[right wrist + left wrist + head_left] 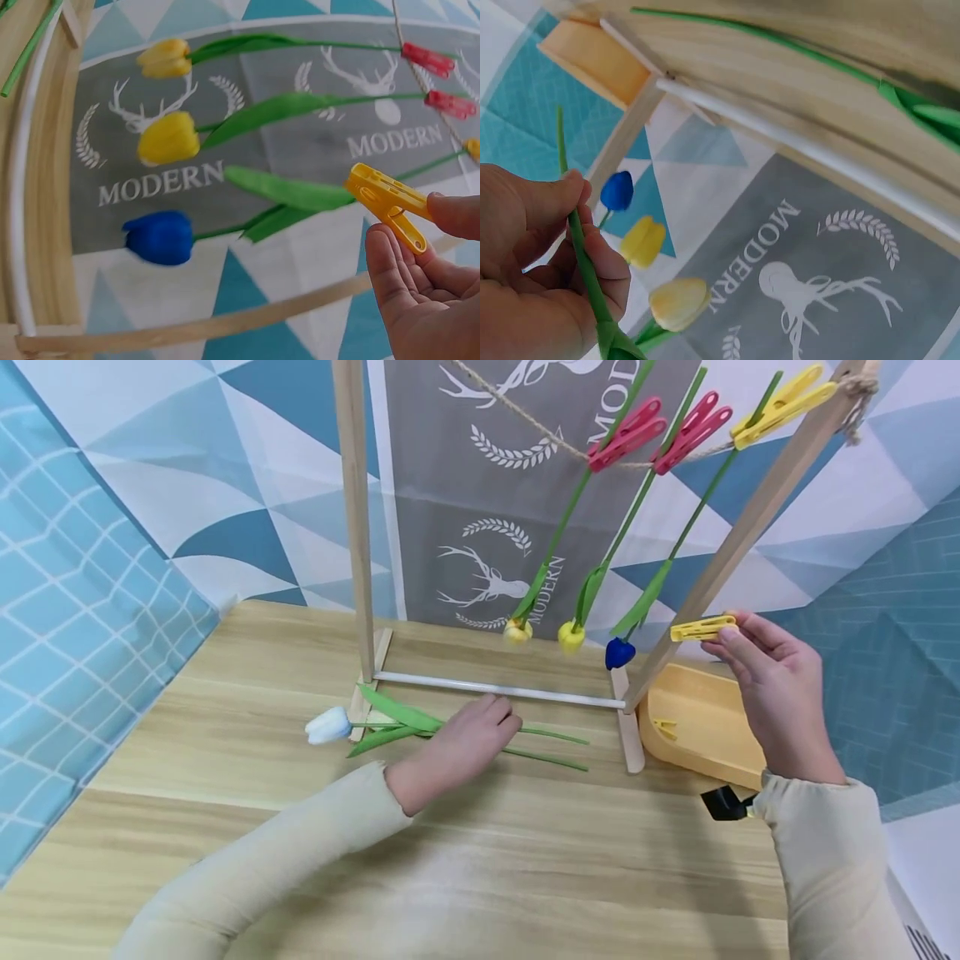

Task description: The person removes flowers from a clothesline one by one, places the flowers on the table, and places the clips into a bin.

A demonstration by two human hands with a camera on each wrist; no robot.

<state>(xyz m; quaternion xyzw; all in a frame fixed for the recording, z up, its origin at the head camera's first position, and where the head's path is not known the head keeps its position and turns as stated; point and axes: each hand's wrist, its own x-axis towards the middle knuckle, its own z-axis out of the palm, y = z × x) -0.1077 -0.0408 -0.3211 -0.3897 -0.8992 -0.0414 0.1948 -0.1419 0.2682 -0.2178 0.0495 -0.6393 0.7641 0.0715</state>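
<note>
- Head view: pale wood-grain table (pixel 562 860) spreads beneath both hands.
- Upright pale wooden frame (pixel 356 527) stands on it, with a white crossbar (pixel 502 687) low down and beige twisted rope (pixel 557 440) above.
- Shallow orange plastic tray (pixel 705 718) sits just beside the frame's right foot.
- Three artificial tulips, cream-yellow (pixel 518 631), yellow (pixel 571 636) and blue (pixel 620 653), hang heads down from the rope.
- White artificial tulip (pixel 327 725) shows its head beside the frame's left foot; two green stems extend past the left hand.
- Left hand (pixel 461 743) pinches one slim green stem (pixel 589 277); which, I cannot tell.
- Right hand (pixel 783 693), well apart from the left, grips a yellow plastic clothespin (pixel 701 628) near the right post.
- Smallest: another yellow clothespin (pixel 665 728), inside the tray.
</note>
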